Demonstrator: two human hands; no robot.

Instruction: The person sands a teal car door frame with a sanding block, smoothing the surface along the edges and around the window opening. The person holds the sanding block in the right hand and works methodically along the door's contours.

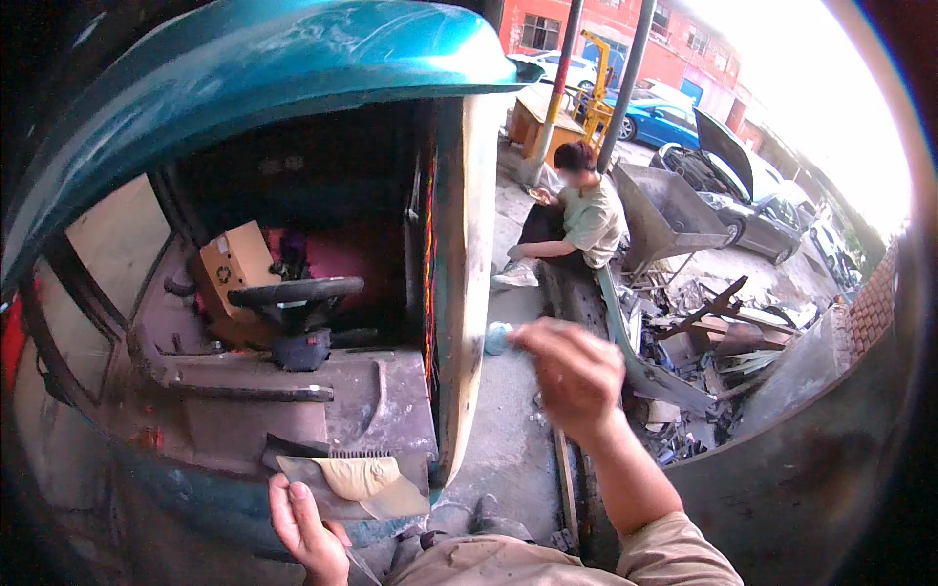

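My left hand (pixel 308 527) grips a flat metal plate (pixel 408 496) low in front of the vehicle, with beige paste (pixel 352 479) on it and a darker piece at its left end. My right hand (pixel 576 371) is raised at the right of the pale door pillar (pixel 464 225), closed on a small light-blue tool (pixel 496 339), which is partly blurred. The teal vehicle body (pixel 293 49) arches over an open cab with a steering wheel (pixel 293 288) and a cardboard box (pixel 234 269). Colourful wires (pixel 429 225) run along the pillar.
A person (pixel 586 220) sits on the ground beyond the pillar, beside a metal cart (pixel 664 205). Scrap debris (pixel 703 352) lies at the right behind a dark curved panel (pixel 762 469). Parked cars (pixel 762 225), yellow equipment (pixel 594 88) and poles (pixel 625 78) stand farther back.
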